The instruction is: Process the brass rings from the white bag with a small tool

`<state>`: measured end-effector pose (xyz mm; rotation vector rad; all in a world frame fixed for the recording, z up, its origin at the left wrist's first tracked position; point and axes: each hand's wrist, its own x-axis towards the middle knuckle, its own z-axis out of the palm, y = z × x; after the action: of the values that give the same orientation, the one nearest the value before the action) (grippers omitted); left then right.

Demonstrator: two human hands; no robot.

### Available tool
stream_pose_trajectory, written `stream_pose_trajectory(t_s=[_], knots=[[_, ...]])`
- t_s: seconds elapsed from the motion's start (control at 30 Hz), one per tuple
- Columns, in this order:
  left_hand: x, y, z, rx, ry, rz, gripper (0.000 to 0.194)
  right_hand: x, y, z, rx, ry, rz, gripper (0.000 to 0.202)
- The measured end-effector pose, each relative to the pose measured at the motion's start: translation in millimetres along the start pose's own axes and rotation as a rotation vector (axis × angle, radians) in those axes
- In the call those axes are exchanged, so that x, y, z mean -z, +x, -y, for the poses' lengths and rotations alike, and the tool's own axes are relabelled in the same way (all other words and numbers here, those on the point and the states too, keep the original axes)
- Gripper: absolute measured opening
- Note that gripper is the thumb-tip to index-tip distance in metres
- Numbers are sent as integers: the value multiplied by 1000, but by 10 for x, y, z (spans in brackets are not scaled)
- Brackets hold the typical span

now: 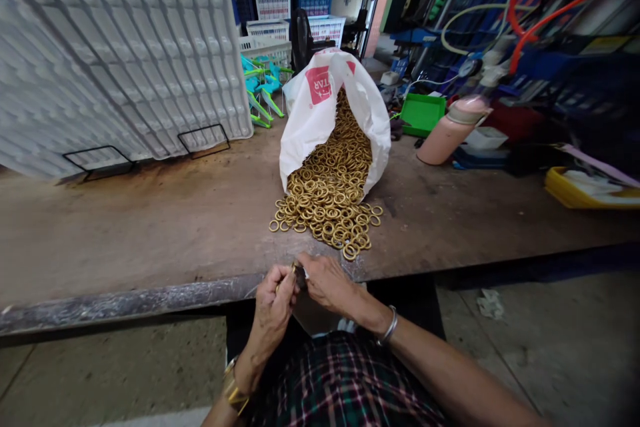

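Just at the near table edge [150, 297], the left hand [273, 307] and right hand [327, 283] pinch one small dark piece [300, 275] between closed fingertips; the pile of gold rings [327, 207] lies straight ahead, nearer the right hand.

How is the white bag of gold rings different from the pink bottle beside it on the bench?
The white bag is soft and crumpled, while the pink bottle is smooth and rigid. The bag gapes open toward the camera, spilling gold rings onto the workbench; the bottle looks capped, with nothing spilled. The bag is much the bulkier of the two. Both lie tipped over on the same bench, out of the hands' grasp.
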<state>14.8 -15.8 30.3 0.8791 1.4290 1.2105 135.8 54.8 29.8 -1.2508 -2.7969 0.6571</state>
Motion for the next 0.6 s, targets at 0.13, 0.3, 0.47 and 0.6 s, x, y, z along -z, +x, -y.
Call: stream_pose_trajectory(t_s=[0.13,0.3,0.47,0.6], knots=[[-10,-163,-76,73,4,157,32,65,53,0,-88,-49,2,24],[21,-208,181,353,-32,398,32,123,37,-68,-184,-65,-108,24],[2,-24,774,554,-139,196,31,164,26,-272,-354,-82,-331,21],[-101,150,971,441,-153,143,28,187,64,-382,-411,-146,-334,25]])
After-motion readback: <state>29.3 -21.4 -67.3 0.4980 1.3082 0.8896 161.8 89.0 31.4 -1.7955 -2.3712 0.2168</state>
